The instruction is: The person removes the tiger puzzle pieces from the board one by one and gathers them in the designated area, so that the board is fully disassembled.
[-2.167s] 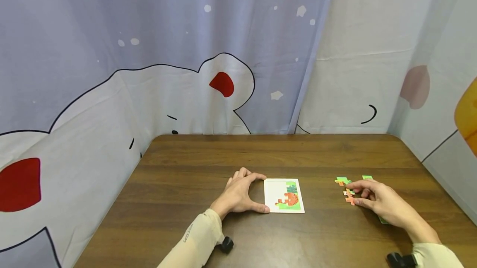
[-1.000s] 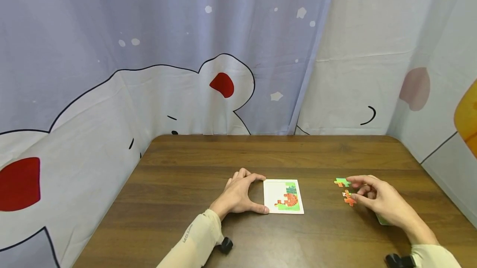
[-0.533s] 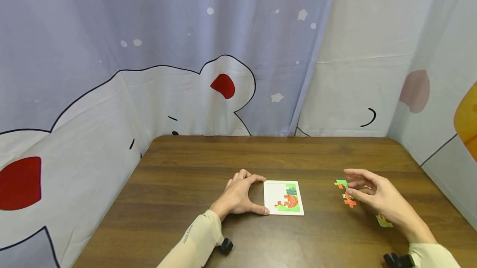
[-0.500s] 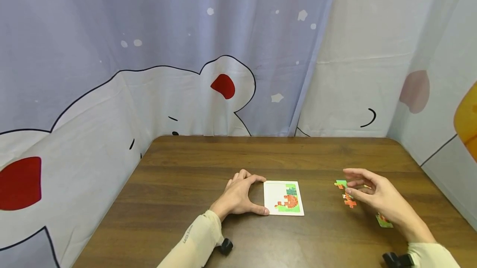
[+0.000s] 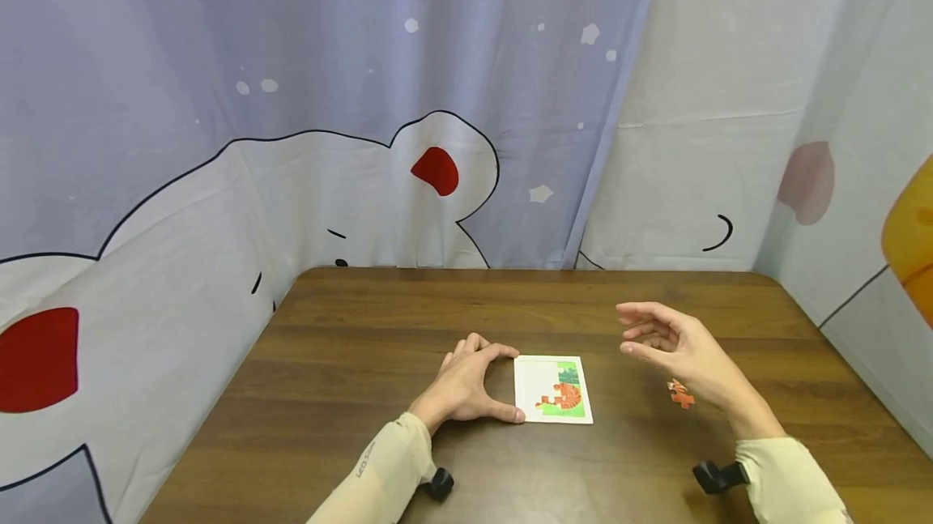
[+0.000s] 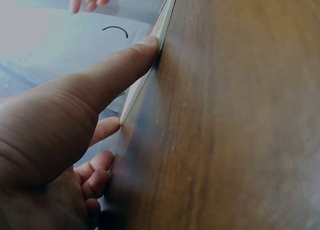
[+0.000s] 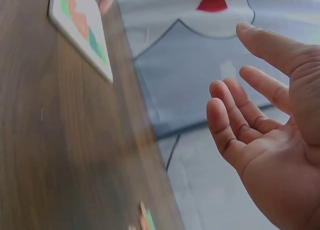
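A square white puzzle board (image 5: 534, 386) lies flat on the table, its right and lower parts filled with green and orange pieces that show part of an animal picture. My left hand (image 5: 466, 382) rests at its left edge, the thumb at the near corner and the index finger at the far one. In the left wrist view the straight thumb (image 6: 127, 62) touches the board's edge. My right hand (image 5: 674, 346) is raised to the right of the board, fingers relaxed and apart, palm (image 7: 280, 170) bare. Orange puzzle pieces (image 5: 682, 396) lie on the table below it.
The brown wooden table (image 5: 350, 427) stretches around both hands. A printed curtain (image 5: 350, 192) hangs along its back and sides. Green-and-orange pieces (image 7: 146, 219) show blurred at the bottom of the right wrist view.
My right hand has left the loose pieces and moved left and away from me, towards the board, with its fingers spread. The left hand and the board have stayed in place.
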